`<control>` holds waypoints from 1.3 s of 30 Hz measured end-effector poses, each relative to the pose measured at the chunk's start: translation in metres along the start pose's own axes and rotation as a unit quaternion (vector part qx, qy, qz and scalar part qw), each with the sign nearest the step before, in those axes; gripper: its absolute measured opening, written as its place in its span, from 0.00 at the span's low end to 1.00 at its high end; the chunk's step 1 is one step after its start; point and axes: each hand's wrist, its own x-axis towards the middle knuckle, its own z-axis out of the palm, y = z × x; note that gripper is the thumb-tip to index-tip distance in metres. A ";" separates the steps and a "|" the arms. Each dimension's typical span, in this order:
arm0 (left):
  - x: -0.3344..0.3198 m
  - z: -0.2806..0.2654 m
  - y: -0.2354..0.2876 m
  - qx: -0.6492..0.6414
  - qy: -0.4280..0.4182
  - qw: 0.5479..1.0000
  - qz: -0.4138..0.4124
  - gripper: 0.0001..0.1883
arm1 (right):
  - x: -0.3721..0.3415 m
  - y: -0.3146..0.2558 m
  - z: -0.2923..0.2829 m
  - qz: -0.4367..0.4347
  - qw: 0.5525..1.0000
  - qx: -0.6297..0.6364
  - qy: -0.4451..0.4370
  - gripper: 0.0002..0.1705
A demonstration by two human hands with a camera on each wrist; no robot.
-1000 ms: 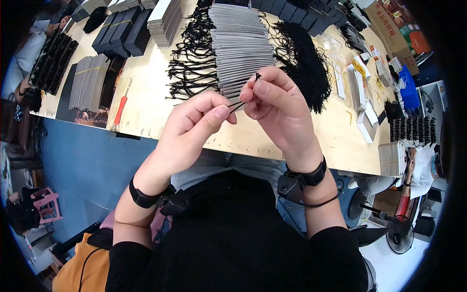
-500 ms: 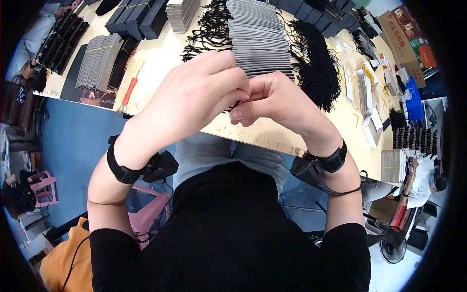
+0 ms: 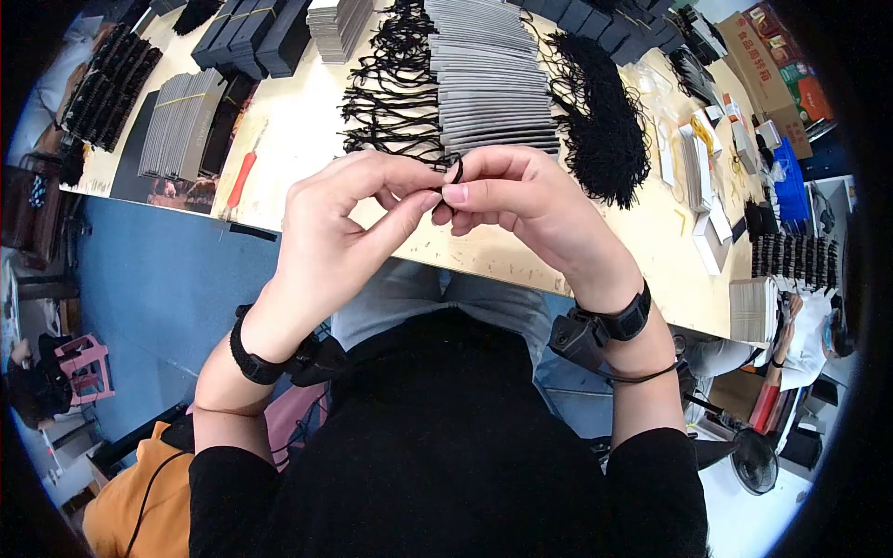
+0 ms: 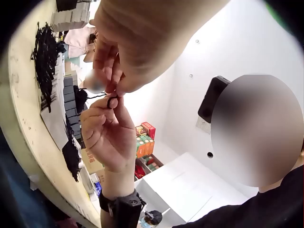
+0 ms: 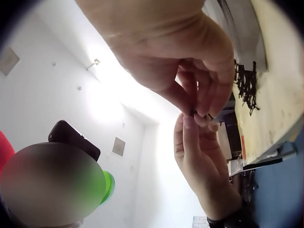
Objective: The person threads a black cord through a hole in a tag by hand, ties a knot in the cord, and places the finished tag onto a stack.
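A thin black cord (image 3: 457,168) is pinched between both hands above the front of the table, with a small loop of it standing over the right fingertips. My left hand (image 3: 339,209) grips the cord between thumb and index finger. From the other side, the thumb and index finger of my right hand (image 3: 539,205) pinch it too, and the fingertips of the two hands meet. In the left wrist view the cord loop (image 4: 112,101) curls round a right fingertip. Behind the hands lies a long row of grey strips (image 3: 493,84) with black cords (image 3: 391,107) trailing off its left side.
A heap of black cords (image 3: 600,121) lies right of the row. Further left are a banded stack of grey boards (image 3: 181,126), a red-handled tool (image 3: 244,177) and black boxes (image 3: 279,42). White boxes (image 3: 712,237) stand near the right edge of the table.
A second ago the cord stretched between slightly parted hands. The left hand then turned over the right fingertips and has rolled back, thumb side up, leaving a small loop showing.
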 end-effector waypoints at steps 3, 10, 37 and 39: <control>0.001 0.001 0.001 0.070 0.022 0.996 0.046 0.09 | -0.002 -0.001 0.004 -0.009 1.000 0.006 0.028 0.08; 0.006 0.011 0.003 0.202 0.146 0.943 0.221 0.10 | 0.004 0.013 0.017 -0.123 0.971 0.186 0.085 0.05; -0.001 0.021 0.011 -0.075 0.127 0.982 0.115 0.08 | -0.011 0.019 0.041 -0.366 0.904 -0.025 0.220 0.11; -0.001 0.024 0.014 0.005 0.184 0.971 0.151 0.09 | -0.009 0.023 0.043 -0.441 0.854 -0.110 0.255 0.10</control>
